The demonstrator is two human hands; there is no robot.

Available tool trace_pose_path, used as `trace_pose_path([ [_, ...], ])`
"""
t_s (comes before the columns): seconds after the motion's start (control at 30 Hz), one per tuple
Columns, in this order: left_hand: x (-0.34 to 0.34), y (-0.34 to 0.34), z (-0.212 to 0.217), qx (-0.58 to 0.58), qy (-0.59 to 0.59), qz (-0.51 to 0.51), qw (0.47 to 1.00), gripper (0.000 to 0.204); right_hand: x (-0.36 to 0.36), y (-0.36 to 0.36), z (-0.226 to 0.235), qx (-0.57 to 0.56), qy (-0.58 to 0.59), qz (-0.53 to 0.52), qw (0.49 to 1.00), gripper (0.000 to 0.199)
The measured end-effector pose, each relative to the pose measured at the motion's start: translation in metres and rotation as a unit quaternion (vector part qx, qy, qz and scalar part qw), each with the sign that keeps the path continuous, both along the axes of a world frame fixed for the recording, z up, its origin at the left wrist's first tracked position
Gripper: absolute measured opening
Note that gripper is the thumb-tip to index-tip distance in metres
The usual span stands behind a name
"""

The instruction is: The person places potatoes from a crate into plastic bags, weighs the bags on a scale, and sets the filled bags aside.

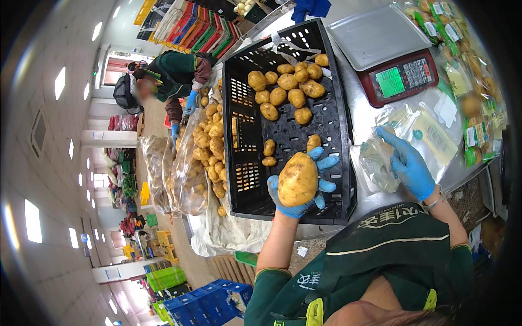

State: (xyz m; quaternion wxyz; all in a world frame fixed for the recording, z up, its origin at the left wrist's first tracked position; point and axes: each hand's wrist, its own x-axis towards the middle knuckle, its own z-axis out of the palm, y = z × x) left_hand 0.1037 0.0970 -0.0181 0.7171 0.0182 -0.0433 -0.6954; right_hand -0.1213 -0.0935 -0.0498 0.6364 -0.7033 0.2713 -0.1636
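Observation:
A large potato point(298, 180) rests in the blue-gloved palm of my left hand point(291, 209), whose fingers curve up around it. That hand is over the near end of a black plastic crate point(342, 138). Several smaller potatoes point(287, 82) lie in the crate, mostly toward its far end. To the right of the crate, my right hand point(414, 173), also blue-gloved, holds a clear plastic bag point(376, 158) between its fingers. The bag looks crumpled, and part of its edge is hard to make out.
A scale point(399, 76) with a metal plate stands beyond my right hand. Flat clear bags point(432, 133) and filled potato packs point(478, 76) lie at the right. Loose potatoes point(209, 138) spill from a sack left of the crate. A co-worker point(168, 76) reaches toward them.

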Motion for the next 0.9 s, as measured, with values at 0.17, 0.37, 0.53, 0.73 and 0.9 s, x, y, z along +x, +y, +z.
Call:
trace_pose_path([
  [0.17,-0.025,-0.012,-0.002,-0.036,0.068,0.041,0.996,0.092,-0.005,-0.002,-0.008,-0.013,-0.006,0.012,1.0,0.067],
  [0.37,-0.031,-0.021,0.0,0.03,-0.217,0.08,0.972,0.114,-0.007,-0.009,0.0,0.033,0.015,0.036,0.999,0.066],
  [0.53,-0.028,-0.026,0.001,0.091,-0.316,0.052,0.943,0.111,-0.005,-0.009,0.007,0.003,0.023,0.029,0.999,0.065],
  [0.73,-0.028,-0.029,-0.006,0.108,-0.345,0.053,0.931,0.107,-0.004,-0.012,-0.003,-0.005,0.037,0.037,0.999,0.066],
  [0.9,-0.033,-0.045,-0.003,0.084,-0.213,-0.018,0.973,0.109,-0.004,-0.014,0.007,-0.015,0.009,0.049,0.999,0.065],
])
